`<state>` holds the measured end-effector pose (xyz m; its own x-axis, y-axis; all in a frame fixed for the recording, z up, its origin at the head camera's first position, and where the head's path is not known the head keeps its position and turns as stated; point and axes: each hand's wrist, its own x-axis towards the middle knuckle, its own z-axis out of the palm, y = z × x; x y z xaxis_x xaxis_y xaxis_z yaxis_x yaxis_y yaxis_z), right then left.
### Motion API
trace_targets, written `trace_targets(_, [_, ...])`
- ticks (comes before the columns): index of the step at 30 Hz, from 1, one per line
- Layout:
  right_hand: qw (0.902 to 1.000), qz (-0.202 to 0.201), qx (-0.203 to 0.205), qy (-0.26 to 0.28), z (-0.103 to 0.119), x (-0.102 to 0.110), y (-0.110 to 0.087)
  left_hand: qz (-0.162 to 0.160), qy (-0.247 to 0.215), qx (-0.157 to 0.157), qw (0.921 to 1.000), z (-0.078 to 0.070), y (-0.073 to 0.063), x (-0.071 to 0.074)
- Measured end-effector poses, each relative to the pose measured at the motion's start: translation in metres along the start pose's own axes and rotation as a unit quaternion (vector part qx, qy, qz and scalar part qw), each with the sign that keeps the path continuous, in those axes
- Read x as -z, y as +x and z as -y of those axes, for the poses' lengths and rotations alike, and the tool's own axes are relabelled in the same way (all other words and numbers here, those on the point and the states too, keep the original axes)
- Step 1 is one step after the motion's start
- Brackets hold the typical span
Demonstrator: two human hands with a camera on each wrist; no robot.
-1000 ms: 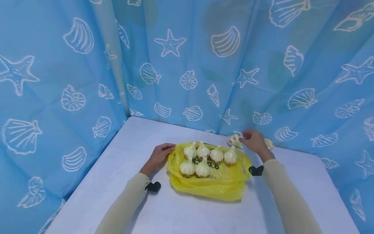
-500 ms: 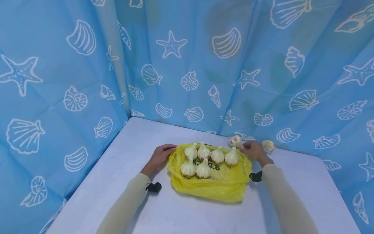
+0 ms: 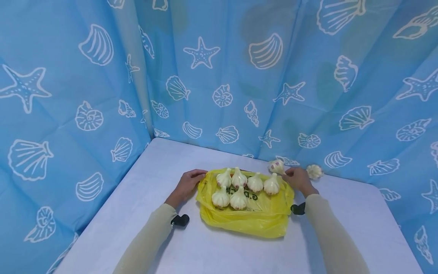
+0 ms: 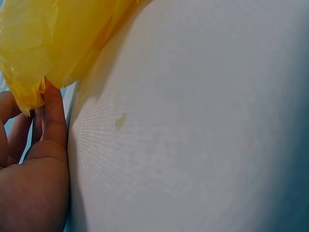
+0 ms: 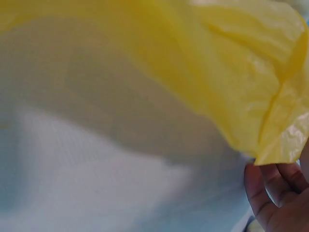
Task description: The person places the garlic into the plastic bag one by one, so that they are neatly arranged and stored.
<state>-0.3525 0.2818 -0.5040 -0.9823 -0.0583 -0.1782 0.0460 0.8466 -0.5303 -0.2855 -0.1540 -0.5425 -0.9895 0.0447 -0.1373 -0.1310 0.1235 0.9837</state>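
Observation:
A yellow plastic bag with dark printed letters lies flat on the white table. Several garlic bulbs sit on it in two rows, stems up. At the bag's far left corner my left hand pinches the plastic; the left wrist view shows the bunched corner between thumb and fingers. My right hand holds the far right corner, fingertips at the bag's edge in the right wrist view. Just behind that hand lies a loose garlic bulb, and another bulb is to its right.
A blue curtain printed with white shells and starfish hangs behind and to the left of the table. The two loose bulbs lie by the table's back edge, close to the curtain.
My right hand has let go of the loose garlic bulb behind the bag and moved down to the bag's right corner. The left hand stays at the left corner.

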Motion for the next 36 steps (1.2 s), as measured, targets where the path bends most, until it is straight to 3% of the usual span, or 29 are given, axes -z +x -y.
trace_targets(4, [0.9995, -0.022, 0.016, -0.012, 0.002, 0.003, -0.005, -0.002, 0.001, 0.010, 1.0000, 0.001, -0.001, -0.001])
trace_targets(9, [0.9947, -0.096, 0.036, -0.002, 0.008, 0.014, -0.014, 0.001, 0.003, 0.009, 1.0000, 0.002, -0.002, 0.000])
trace_targets(15, [0.9891, -0.146, 0.020, -0.006, 0.020, 0.029, -0.021, -0.001, 0.009, -0.006, 0.9999, 0.000, -0.002, 0.003])
trace_targets(26, [0.9888, -0.146, 0.020, -0.024, 0.029, 0.042, -0.027, 0.002, 0.006, -0.007, 1.0000, 0.001, 0.000, 0.001])
trace_targets(32, [0.9955, -0.090, -0.011, -0.028, 0.041, 0.064, -0.038, 0.004, 0.012, -0.003, 0.9999, -0.002, -0.001, 0.001])
trace_targets(36, [0.9972, -0.058, -0.034, -0.033, 0.042, 0.068, -0.041, 0.004, -0.008, -0.003, 1.0000, -0.003, -0.002, 0.000])
